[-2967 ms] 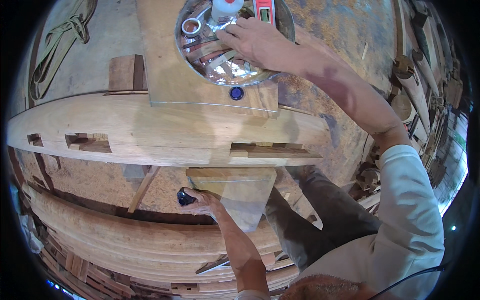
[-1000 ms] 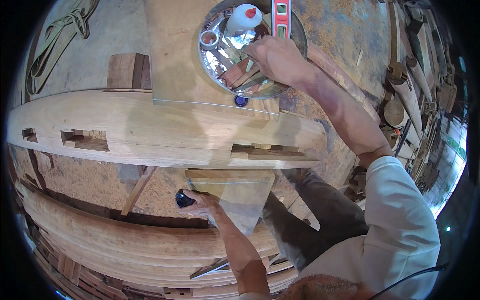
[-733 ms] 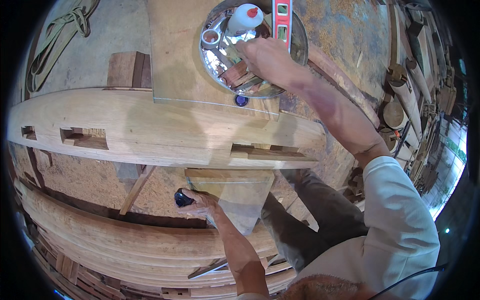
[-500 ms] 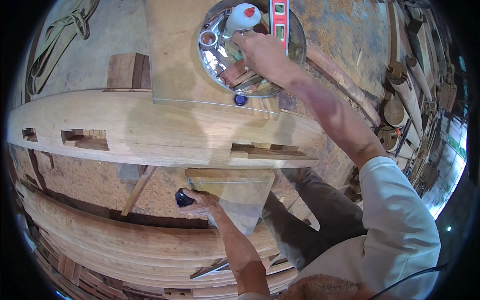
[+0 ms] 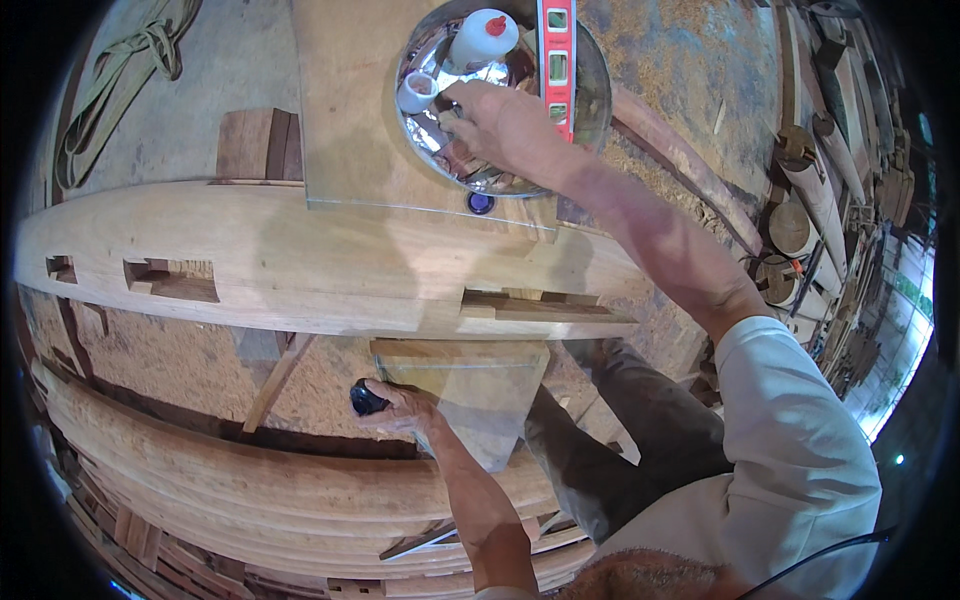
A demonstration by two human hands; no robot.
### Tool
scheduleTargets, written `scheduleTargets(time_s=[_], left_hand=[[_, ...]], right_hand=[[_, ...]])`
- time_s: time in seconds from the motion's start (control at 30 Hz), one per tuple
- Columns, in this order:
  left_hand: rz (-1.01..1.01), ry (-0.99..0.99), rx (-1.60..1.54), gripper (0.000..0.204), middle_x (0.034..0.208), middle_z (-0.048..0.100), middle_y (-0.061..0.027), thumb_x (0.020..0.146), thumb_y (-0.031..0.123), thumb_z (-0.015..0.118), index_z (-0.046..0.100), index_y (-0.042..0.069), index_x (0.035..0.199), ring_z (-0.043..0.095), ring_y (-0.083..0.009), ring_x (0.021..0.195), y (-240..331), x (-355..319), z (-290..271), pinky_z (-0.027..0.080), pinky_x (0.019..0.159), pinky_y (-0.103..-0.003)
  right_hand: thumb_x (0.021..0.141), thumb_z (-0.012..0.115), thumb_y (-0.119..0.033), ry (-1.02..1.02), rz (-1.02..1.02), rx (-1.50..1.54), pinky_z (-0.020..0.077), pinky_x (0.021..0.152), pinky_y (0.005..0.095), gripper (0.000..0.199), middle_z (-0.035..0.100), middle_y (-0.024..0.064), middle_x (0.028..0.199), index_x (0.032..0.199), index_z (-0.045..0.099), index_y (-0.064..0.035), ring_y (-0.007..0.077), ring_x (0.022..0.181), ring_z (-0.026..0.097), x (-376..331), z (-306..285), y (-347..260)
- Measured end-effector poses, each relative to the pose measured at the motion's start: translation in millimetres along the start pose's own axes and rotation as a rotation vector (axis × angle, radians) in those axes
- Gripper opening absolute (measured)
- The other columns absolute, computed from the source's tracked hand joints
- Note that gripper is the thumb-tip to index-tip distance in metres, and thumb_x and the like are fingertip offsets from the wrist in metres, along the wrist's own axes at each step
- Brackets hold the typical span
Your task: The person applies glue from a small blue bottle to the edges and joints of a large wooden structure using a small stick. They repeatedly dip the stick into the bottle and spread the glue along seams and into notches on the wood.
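My left hand [image 5: 400,408] is closed around a black, rounded object [image 5: 369,397] beside a glass-covered board [image 5: 470,390]; the object's exact kind is unclear. My right hand [image 5: 500,125] reaches into a shiny metal basin [image 5: 597,95], thumb and fingertips apart over the small items inside. No held thing shows between them. Close to these fingers are a small white cup [image 5: 417,92] and a white bottle [image 5: 484,40] with a red tip. A red spirit level [image 5: 558,70] leans in the basin's right side. A dark blue round cap [image 5: 481,203] lies just outside the near rim.
A long, shaped timber [image 5: 330,250] with cut mortises runs across the middle. Several stacked timbers [image 5: 250,470] lie nearer. A wood block [image 5: 250,143] and a knotted strap [image 5: 150,50] sit at the far left. Logs [image 5: 795,225] are piled on the right.
My right hand has moved left and nearer within the basin. The white cup stands slightly nearer and tilts differently. More of the spirit level shows. My left hand stays put with the black object.
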State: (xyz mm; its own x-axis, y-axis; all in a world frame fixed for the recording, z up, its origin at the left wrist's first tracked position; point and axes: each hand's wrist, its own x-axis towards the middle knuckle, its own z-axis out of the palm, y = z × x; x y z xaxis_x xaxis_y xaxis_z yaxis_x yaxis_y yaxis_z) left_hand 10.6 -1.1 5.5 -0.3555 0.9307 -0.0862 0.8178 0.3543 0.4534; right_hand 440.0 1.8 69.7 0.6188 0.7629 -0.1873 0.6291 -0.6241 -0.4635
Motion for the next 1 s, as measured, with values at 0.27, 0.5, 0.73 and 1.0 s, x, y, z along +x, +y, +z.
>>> scheduleTargets(time_s=[0.27, 0.5, 0.73, 1.0], left_hand=[[-0.042, -0.008, 0.035, 0.070, 0.118, 0.061, -0.0240, 0.099, 0.051, 0.072, 0.046, 0.000, 0.139, 0.066, -0.0447, 0.096, -19.5, 4.5, 7.8, 0.054, 0.075, -0.057], [0.104, 0.018, 0.141, 0.080, 0.121, 0.059, -0.0260, 0.098, 0.056, 0.072, 0.045, -0.005, 0.143, 0.064, -0.0461, 0.101, -48.3, 7.1, 15.7, 0.052, 0.080, -0.058], [0.126, 0.002, 0.178, 0.079, 0.123, 0.060, -0.0244, 0.097, 0.059, 0.070, 0.047, -0.001, 0.142, 0.065, -0.0453, 0.103, -70.1, 10.6, 18.5, 0.052, 0.081, -0.058], [0.048, -0.022, 0.137, 0.074, 0.119, 0.061, -0.0229, 0.098, 0.057, 0.070, 0.048, 0.000, 0.139, 0.066, -0.0437, 0.100, -27.5, 5.8, 7.4, 0.053, 0.078, -0.057]], right_hand=[[0.097, 0.073, -0.037, 0.192, -0.064, 0.111, 0.0579, 0.084, 0.0512, 0.042, 0.074, 0.0153, 0.106, 0.127, 0.066, -0.0088, 0.0386, 0.096, 0.073, 4.3, 2.5, -11.0], [0.097, 0.068, -0.019, 0.100, -0.160, -0.031, 0.0599, 0.075, 0.0482, 0.031, 0.072, 0.0114, 0.107, 0.125, 0.065, -0.0076, 0.0332, 0.093, 0.073, -7.8, -10.8, 6.7], [0.091, 0.067, -0.010, 0.090, -0.147, -0.401, 0.0598, 0.068, 0.0447, 0.022, 0.066, 0.0097, 0.099, 0.113, 0.066, -0.0053, 0.0310, 0.084, 0.074, -27.0, -41.6, 11.1], [0.083, 0.075, -0.008, 0.043, -0.164, -0.184, 0.0618, 0.070, 0.0484, 0.026, 0.071, 0.0158, 0.104, 0.108, 0.068, -0.0010, 0.0369, 0.087, 0.076, -0.5, -8.5, 7.6]])
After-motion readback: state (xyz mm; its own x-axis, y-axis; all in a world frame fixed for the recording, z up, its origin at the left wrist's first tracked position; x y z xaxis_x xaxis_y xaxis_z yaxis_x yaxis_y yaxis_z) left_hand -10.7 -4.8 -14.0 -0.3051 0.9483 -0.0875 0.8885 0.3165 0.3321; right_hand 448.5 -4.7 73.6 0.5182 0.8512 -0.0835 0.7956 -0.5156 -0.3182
